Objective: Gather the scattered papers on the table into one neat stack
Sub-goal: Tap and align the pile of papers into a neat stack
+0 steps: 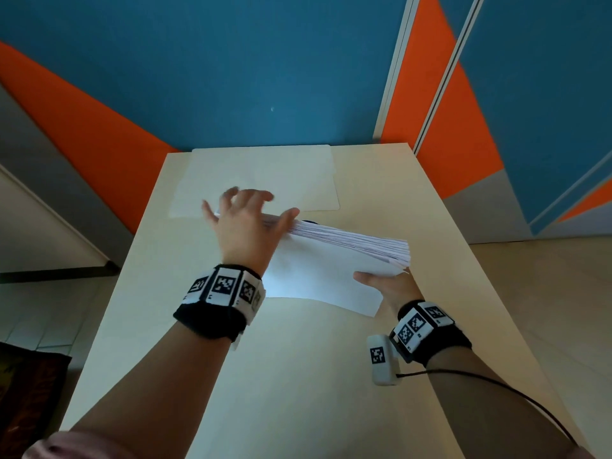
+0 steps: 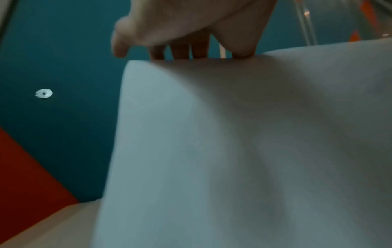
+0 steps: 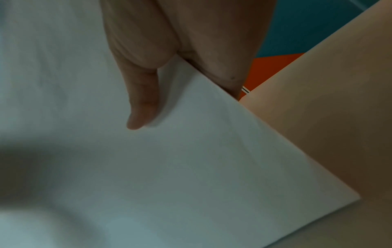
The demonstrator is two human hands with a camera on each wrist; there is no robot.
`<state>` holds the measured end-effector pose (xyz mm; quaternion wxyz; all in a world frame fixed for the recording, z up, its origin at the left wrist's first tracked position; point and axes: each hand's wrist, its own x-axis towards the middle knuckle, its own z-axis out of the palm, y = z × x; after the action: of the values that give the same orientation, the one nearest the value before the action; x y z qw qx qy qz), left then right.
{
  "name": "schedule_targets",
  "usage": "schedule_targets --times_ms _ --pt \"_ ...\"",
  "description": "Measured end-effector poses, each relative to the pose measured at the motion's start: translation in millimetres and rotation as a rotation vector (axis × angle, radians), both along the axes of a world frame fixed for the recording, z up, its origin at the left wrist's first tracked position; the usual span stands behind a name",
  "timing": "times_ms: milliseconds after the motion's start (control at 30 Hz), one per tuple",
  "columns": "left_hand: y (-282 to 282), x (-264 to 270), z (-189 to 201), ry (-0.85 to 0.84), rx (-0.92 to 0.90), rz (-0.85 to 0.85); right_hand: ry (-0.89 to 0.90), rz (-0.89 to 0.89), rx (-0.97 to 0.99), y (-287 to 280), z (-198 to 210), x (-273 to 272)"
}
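The left hand (image 1: 246,228) is spread wide, fingers straight, over the far left edge of the stack (image 1: 334,260), thumb touching it. The right hand (image 1: 385,286) pinches the stack's near right corner, thumb on top. The white stack tilts above the worktop (image 1: 298,376), its edges fanned.

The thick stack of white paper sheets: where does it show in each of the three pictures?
Head: the thick stack of white paper sheets is mid-frame, between both hands.
Left wrist: it fills the right and lower part, fingertips at its top edge.
Right wrist: it fills the left and centre, thumb on it.
Shared landmark: the blue and orange wall.
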<state>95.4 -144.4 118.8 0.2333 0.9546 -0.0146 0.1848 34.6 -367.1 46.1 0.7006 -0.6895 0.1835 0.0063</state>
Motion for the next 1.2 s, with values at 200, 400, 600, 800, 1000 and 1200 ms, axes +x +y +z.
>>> schedule_targets --times_ms 200,400,600,800,1000,1200 --pt "-45.0 -7.5 4.0 0.096 0.372 -0.602 0.019 -0.026 -0.018 -1.0 -10.5 7.6" --pt "-54.9 10.3 26.6 0.22 0.481 -0.605 -0.055 0.038 -0.035 -0.2 9.6 9.8" --pt "-19.0 18.6 55.8 0.3 -0.268 -0.476 -0.181 0.133 -0.232 -31.4 54.3 18.7" --pt "9.5 8.7 57.7 0.293 -0.962 -0.466 -0.411 0.02 0.15 -50.4 99.9 21.4" --pt "17.1 -11.5 -6.2 0.377 -1.164 -0.359 -0.386 0.142 0.046 -16.7 99.3 23.4" --pt "23.3 -27.3 -46.1 0.493 -1.167 -0.249 -0.149 0.167 0.051 -4.9 47.7 3.9"
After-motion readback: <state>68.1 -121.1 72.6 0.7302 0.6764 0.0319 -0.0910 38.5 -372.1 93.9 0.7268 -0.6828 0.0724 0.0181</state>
